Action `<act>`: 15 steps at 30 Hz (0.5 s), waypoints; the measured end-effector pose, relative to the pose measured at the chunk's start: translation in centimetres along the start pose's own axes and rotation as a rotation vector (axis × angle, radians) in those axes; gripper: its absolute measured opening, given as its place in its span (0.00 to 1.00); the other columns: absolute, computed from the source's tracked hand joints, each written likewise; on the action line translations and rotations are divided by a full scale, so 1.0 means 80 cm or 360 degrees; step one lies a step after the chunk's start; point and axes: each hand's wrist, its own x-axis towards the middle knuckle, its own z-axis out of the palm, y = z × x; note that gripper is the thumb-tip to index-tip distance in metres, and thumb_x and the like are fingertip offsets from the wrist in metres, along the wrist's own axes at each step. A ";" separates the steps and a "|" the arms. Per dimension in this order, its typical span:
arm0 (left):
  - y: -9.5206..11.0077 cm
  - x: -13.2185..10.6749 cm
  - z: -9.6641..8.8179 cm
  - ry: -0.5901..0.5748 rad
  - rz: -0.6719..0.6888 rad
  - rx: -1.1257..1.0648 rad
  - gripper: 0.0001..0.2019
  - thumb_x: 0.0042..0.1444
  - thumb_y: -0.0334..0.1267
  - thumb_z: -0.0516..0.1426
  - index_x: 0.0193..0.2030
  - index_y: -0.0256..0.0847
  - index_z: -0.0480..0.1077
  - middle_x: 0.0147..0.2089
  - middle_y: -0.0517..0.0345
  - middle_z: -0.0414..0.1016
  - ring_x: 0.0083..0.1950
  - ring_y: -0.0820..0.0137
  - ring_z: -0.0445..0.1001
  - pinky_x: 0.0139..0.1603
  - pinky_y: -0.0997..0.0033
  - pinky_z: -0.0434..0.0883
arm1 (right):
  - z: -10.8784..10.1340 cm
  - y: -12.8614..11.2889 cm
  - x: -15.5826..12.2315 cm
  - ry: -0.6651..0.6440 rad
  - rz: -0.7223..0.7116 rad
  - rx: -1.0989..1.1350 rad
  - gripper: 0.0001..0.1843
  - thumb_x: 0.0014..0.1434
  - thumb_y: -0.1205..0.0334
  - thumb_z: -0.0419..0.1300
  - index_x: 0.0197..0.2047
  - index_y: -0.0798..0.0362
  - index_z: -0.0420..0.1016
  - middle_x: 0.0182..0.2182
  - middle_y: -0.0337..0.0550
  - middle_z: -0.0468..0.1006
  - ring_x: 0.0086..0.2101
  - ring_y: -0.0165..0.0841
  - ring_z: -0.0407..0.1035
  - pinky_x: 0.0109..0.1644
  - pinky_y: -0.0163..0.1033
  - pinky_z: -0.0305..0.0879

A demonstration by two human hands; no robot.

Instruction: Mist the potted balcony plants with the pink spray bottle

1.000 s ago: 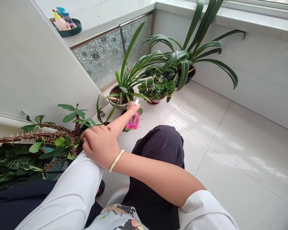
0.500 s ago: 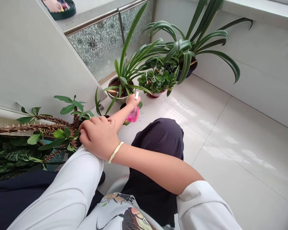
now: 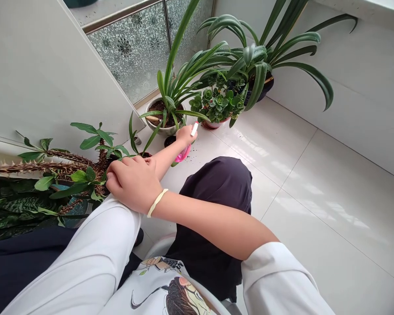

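Observation:
My left hand (image 3: pixel 185 134) is closed around a pink spray bottle (image 3: pixel 184 154), and its white nozzle (image 3: pixel 194 128) points up past my fingers. The bottle's lower part is partly hidden by my hand and wrist. Close behind stands a long-leaved plant (image 3: pixel 170 96) in a pale round pot (image 3: pixel 180 129), and beyond the nozzle a bushy succulent (image 3: pixel 218 105) in a reddish pot (image 3: pixel 213 124). My right hand (image 3: pixel 134 181) lies across my left forearm, its fingers bent over the pushed-up white sleeve (image 3: pixel 118 218).
A thorny plant (image 3: pixel 101 166) and dark leafy foliage (image 3: pixel 13 205) stand at the left. A large strap-leaved plant (image 3: pixel 259 61) is in the far corner. Small dark pots sit by my left forearm. Dark specks lie on the tiled floor (image 3: pixel 315 197) near the bottle.
My left hand has moved slightly right with the spray bottle, its nozzle nearer the succulent; less of the bottle shows. My right hand keeps its place on the forearm. The view has shifted slightly.

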 end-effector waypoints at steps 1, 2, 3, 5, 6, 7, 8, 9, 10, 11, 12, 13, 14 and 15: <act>0.003 -0.001 0.000 -0.0017 0.0030 0.0027 0.09 0.60 0.43 0.56 0.41 0.40 0.71 0.40 0.47 0.77 0.43 0.57 0.75 0.42 0.65 0.64 | 0.000 0.000 0.000 0.0002 -0.0001 0.0001 0.15 0.70 0.58 0.46 0.42 0.50 0.72 0.42 0.43 0.78 0.46 0.38 0.66 0.51 0.48 0.55; 0.006 -0.002 0.001 -0.0039 0.0049 0.0051 0.10 0.60 0.44 0.56 0.42 0.41 0.71 0.40 0.48 0.77 0.43 0.57 0.75 0.42 0.65 0.64 | 0.001 0.001 0.000 0.0004 -0.0006 0.0001 0.15 0.70 0.58 0.46 0.42 0.50 0.72 0.42 0.43 0.78 0.46 0.38 0.66 0.51 0.48 0.55; 0.008 -0.003 0.002 -0.0058 0.0062 0.0073 0.10 0.61 0.45 0.56 0.42 0.41 0.71 0.41 0.48 0.77 0.43 0.58 0.75 0.42 0.65 0.64 | 0.001 0.001 -0.001 0.0006 -0.0009 -0.0001 0.14 0.70 0.58 0.46 0.42 0.50 0.72 0.42 0.43 0.78 0.46 0.38 0.66 0.51 0.47 0.55; 0.010 -0.005 0.004 -0.0085 0.0054 0.0115 0.10 0.62 0.45 0.54 0.42 0.42 0.70 0.41 0.50 0.78 0.42 0.59 0.76 0.41 0.65 0.65 | 0.002 0.002 -0.001 0.0007 -0.0018 -0.0011 0.14 0.70 0.58 0.46 0.42 0.50 0.72 0.42 0.43 0.78 0.46 0.38 0.66 0.51 0.47 0.55; 0.010 -0.006 0.006 -0.0097 0.0044 0.0138 0.10 0.62 0.45 0.54 0.42 0.42 0.70 0.41 0.50 0.78 0.42 0.60 0.76 0.41 0.65 0.65 | 0.003 0.003 -0.001 0.0007 -0.0023 -0.0020 0.15 0.70 0.58 0.46 0.42 0.50 0.72 0.41 0.43 0.77 0.46 0.38 0.66 0.51 0.47 0.55; 0.011 -0.008 0.008 -0.0108 0.0033 0.0165 0.09 0.63 0.43 0.53 0.41 0.42 0.70 0.41 0.51 0.78 0.42 0.60 0.76 0.40 0.65 0.65 | 0.003 0.003 -0.001 0.0007 -0.0028 -0.0031 0.15 0.70 0.58 0.46 0.42 0.50 0.72 0.41 0.43 0.77 0.45 0.38 0.66 0.50 0.47 0.55; 0.012 -0.009 0.011 -0.0119 0.0031 0.0189 0.08 0.62 0.42 0.52 0.40 0.43 0.70 0.41 0.51 0.78 0.42 0.60 0.76 0.40 0.66 0.65 | 0.004 0.003 -0.002 0.0006 -0.0034 -0.0044 0.15 0.70 0.58 0.46 0.42 0.50 0.72 0.41 0.43 0.77 0.45 0.38 0.66 0.50 0.47 0.56; 0.013 -0.010 0.013 -0.0131 0.0039 0.0206 0.08 0.62 0.40 0.52 0.40 0.43 0.70 0.41 0.52 0.78 0.42 0.61 0.76 0.40 0.66 0.65 | 0.005 0.003 -0.002 0.0005 -0.0040 -0.0056 0.15 0.70 0.58 0.45 0.42 0.50 0.72 0.41 0.43 0.77 0.45 0.38 0.66 0.50 0.48 0.56; 0.014 -0.011 0.016 -0.0140 0.0058 0.0213 0.07 0.62 0.40 0.52 0.40 0.43 0.70 0.41 0.52 0.78 0.42 0.61 0.76 0.40 0.66 0.65 | 0.005 0.003 -0.002 0.0000 -0.0046 -0.0068 0.15 0.70 0.58 0.45 0.42 0.50 0.72 0.41 0.43 0.77 0.44 0.38 0.66 0.50 0.48 0.56; 0.015 -0.012 0.019 -0.0142 0.0084 0.0210 0.07 0.62 0.40 0.52 0.40 0.43 0.70 0.41 0.53 0.78 0.42 0.61 0.76 0.41 0.66 0.65 | 0.005 0.003 -0.002 -0.0005 -0.0047 -0.0077 0.15 0.70 0.58 0.46 0.42 0.50 0.72 0.41 0.43 0.77 0.44 0.38 0.66 0.50 0.48 0.56; 0.017 -0.014 0.022 -0.0144 0.0105 0.0202 0.07 0.62 0.41 0.52 0.40 0.43 0.70 0.40 0.53 0.78 0.42 0.61 0.76 0.41 0.65 0.65 | 0.006 0.003 -0.002 -0.0012 -0.0046 -0.0086 0.15 0.70 0.57 0.46 0.42 0.50 0.72 0.41 0.43 0.77 0.44 0.38 0.65 0.50 0.48 0.56; 0.018 -0.015 0.024 -0.0147 0.0116 0.0192 0.08 0.62 0.42 0.52 0.40 0.43 0.70 0.40 0.52 0.78 0.42 0.60 0.76 0.41 0.65 0.65 | 0.006 0.003 -0.003 -0.0018 -0.0044 -0.0094 0.15 0.70 0.57 0.46 0.42 0.50 0.72 0.41 0.43 0.77 0.44 0.38 0.65 0.50 0.49 0.56; 0.018 -0.016 0.027 -0.0150 0.0117 0.0182 0.08 0.62 0.42 0.52 0.39 0.43 0.70 0.39 0.52 0.78 0.42 0.60 0.76 0.41 0.65 0.65 | 0.006 0.003 -0.003 -0.0025 -0.0043 -0.0103 0.15 0.70 0.57 0.46 0.42 0.50 0.72 0.42 0.43 0.77 0.44 0.38 0.65 0.50 0.49 0.56; 0.018 -0.017 0.030 -0.0153 0.0106 0.0172 0.08 0.61 0.42 0.53 0.38 0.43 0.70 0.39 0.51 0.77 0.41 0.60 0.75 0.40 0.65 0.64 | 0.006 0.003 -0.003 -0.0030 -0.0041 -0.0113 0.15 0.70 0.57 0.45 0.42 0.50 0.72 0.42 0.44 0.77 0.44 0.38 0.65 0.50 0.49 0.56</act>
